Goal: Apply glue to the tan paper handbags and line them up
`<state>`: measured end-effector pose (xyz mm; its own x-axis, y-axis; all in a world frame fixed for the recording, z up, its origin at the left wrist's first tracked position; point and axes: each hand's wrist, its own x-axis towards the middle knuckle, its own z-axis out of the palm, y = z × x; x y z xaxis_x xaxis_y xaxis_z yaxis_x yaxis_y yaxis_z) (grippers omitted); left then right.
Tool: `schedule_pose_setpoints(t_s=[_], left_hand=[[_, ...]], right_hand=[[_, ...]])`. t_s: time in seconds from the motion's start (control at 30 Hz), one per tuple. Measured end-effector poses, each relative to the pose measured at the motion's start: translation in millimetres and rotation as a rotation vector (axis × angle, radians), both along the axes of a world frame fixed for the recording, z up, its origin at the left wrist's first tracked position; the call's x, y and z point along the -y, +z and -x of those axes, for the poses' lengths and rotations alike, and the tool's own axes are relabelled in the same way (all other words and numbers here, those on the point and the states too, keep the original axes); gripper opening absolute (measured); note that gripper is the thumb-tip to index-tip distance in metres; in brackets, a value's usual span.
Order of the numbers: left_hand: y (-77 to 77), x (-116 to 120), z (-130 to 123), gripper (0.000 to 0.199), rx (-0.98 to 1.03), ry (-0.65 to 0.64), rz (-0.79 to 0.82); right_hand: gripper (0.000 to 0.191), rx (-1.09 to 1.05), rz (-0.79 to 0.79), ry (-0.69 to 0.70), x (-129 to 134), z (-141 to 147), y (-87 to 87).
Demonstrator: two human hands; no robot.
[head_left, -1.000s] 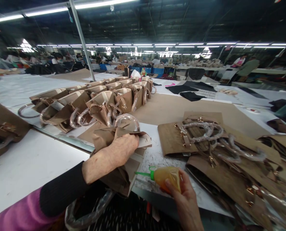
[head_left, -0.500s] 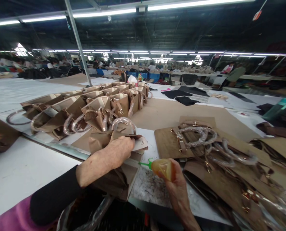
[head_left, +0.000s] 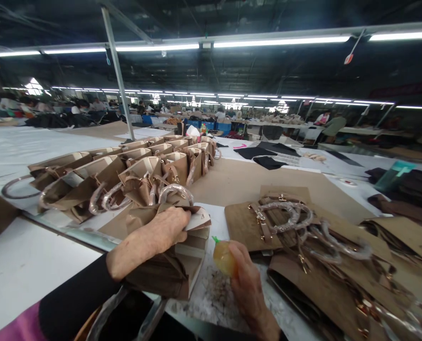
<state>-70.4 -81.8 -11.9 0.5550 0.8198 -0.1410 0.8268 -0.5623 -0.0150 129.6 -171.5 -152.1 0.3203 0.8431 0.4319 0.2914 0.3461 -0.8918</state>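
My left hand [head_left: 166, 227] is closed on the upper edge of a brown handbag [head_left: 161, 277] at the table's front edge. A pale flap or lining piece [head_left: 199, 219] sticks out beside its fingers. The bag's plastic-wrapped handle hangs below, over the edge. In my right hand [head_left: 244, 274] is a squeeze bottle [head_left: 225, 258] of amber liquid with a green tip, held just right of the bag and apart from it. The right fingers wrap round the bottle, partly hidden behind it.
Rows of upright brown handbags [head_left: 139, 175] with wrapped handles stand at the left. More bags [head_left: 324, 246] lie flat in a pile at the right. Black fabric pieces [head_left: 267, 151] lie farther back. A metal post [head_left: 116, 71] rises behind the rows. People work in the background.
The squeeze bottle has turned so its green tip points up and away rather than left toward the bag. The bag's side has opened out more under my left hand. The view has tilted up slightly.
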Motion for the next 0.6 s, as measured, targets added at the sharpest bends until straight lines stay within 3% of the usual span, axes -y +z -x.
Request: schedule_pose_setpoints(t_s=[0.13, 0.27, 0.3, 0.37, 0.4, 0.5, 0.6], left_hand=[[1.6, -7, 14, 0.022, 0.013, 0.029, -0.014], [-1.6, -5, 21, 0.024, 0.041, 0.028, -0.022], [-2.8, -2, 22, 0.027, 0.047, 0.033, -0.018], [-3.9, 3, 21, 0.034, 0.067, 0.045, -0.005], [-3.5, 6, 20, 0.036, 0.076, 0.051, -0.007], [2.6, 13, 16, 0.037, 0.083, 0.034, -0.035], [11.0, 12, 11, 0.041, 0.025, -0.017, -0.085]], right_hand=[[0.036, -0.015, -0.179, -0.144, -8, -21, 45.0], [0.053, -0.127, -0.348, -0.41, -22, -65, 122.4], [0.052, -0.193, -0.396, -0.424, -24, -78, 142.2], [0.047, -0.566, -0.46, -0.304, -25, -102, 174.4], [0.038, -0.734, -0.404, -0.271, -24, -112, 184.9], [0.015, -1.079, -0.222, -0.225, -14, -130, 189.5], [0.017, -1.221, -0.087, -0.189, 2, -129, 165.0]])
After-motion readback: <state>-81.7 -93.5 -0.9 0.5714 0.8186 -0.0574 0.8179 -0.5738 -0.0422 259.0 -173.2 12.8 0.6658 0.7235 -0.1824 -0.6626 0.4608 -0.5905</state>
